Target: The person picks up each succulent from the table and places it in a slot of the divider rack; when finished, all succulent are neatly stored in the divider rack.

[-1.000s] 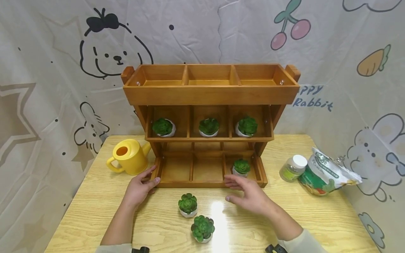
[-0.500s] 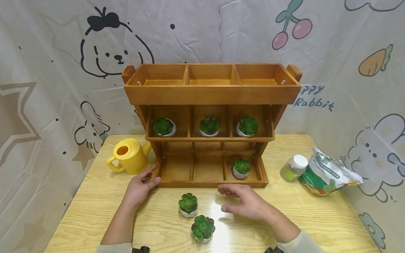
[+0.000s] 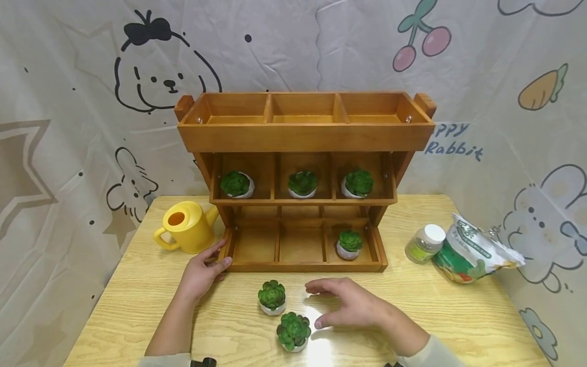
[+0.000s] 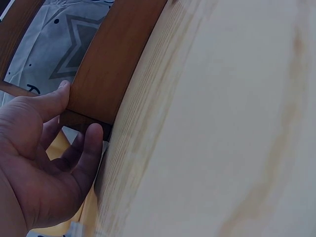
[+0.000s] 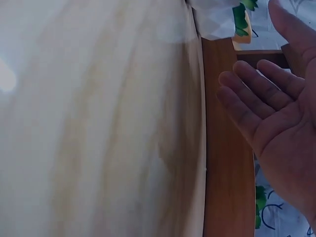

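A three-tier wooden plant stand (image 3: 306, 139) stands on the table. My left hand (image 3: 202, 273) grips the front left corner of its lowest tray; in the left wrist view the thumb and bent fingers lie around the corner (image 4: 85, 118). Over the table in front of the stand, my right hand (image 3: 350, 304) is held with fingers spread and holds nothing. To its left are two potted succulents, one nearer the stand (image 3: 272, 296) and one nearer me (image 3: 293, 331). Another succulent (image 3: 350, 244) sits in the lowest tray's right compartment.
Three potted succulents (image 3: 302, 183) fill the middle tier, one per compartment. Left of the stand is a yellow watering can (image 3: 187, 228). A white-lidded jar (image 3: 425, 243) and a green-and-white bag (image 3: 474, 250) stand on the right. A printed cloth (image 3: 284, 46) hangs behind.
My right hand has drawn back from the succulent in the lowest right compartment and moved left and toward me, near the two loose succulents. The left hand stays on the stand.
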